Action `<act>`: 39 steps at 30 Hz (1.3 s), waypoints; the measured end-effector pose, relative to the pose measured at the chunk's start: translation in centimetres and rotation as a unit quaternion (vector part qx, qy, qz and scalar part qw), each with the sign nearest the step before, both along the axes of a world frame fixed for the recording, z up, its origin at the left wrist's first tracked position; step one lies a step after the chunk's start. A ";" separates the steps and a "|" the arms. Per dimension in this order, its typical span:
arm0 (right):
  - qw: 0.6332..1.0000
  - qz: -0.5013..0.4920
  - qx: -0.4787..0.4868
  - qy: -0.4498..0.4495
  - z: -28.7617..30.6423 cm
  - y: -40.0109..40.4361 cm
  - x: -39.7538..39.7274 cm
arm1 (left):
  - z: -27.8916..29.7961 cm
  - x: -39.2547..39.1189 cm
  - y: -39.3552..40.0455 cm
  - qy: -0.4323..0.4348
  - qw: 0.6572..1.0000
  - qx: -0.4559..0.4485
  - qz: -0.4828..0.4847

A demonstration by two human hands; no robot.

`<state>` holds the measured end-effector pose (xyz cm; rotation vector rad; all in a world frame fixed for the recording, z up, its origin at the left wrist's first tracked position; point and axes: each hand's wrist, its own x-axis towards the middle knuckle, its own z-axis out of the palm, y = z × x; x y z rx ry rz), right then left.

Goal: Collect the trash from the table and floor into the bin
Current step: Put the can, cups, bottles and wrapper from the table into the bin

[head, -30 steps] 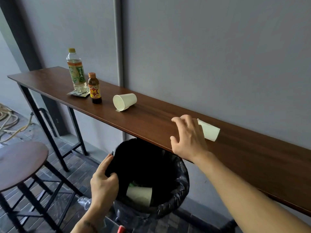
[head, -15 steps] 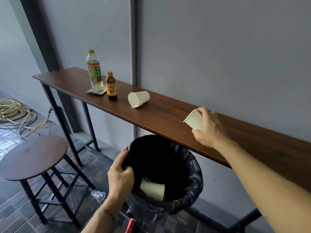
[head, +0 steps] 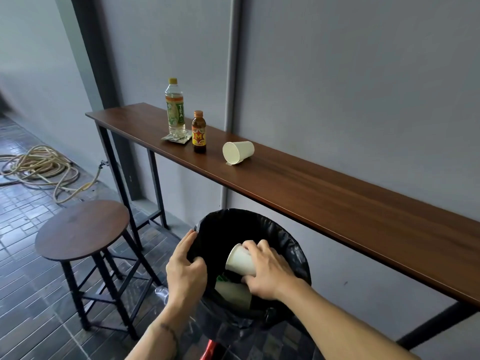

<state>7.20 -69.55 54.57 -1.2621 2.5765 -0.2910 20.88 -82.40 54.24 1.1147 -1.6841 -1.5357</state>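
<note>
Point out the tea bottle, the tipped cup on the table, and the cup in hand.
tea bottle (head: 175,111), head view, on its label.
tipped paper cup (head: 237,152), head view, on its side wall by the mouth.
held paper cup (head: 240,261), head view, on its side wall.

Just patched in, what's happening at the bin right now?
The person's right hand holds a paper cup over the open mouth of the black-lined bin, not yet let go. The left hand grips the bin's rim. Another cup already lies inside. On the table remain a tipped paper cup, a tea bottle, a small brown bottle and a wrapper.
</note>
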 end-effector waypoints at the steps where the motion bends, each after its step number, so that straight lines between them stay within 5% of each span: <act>1: 1.000 0.000 0.003 0.001 0.0 -0.4 0.1 | -0.1 0.3 -0.3 -0.002 1.000 -0.004 0.000; 10: 0.987 -0.093 -0.005 0.129 -0.1 -0.1 -1.6 | 0.3 4.0 -2.8 0.013 1.000 0.011 0.011; 22: 0.985 -0.135 -0.110 -0.018 -1.4 -4.5 -0.5 | -1.7 7.6 -8.2 0.013 0.999 0.001 0.043; 34: 0.954 -0.048 -0.295 -0.020 -0.9 -12.9 -3.6 | -2.1 6.1 -14.7 -0.165 0.970 -0.143 0.107; 39: 0.942 -0.024 -0.330 -0.049 -0.4 -15.6 -4.9 | -1.8 5.1 -16.6 -0.149 0.965 -0.136 0.168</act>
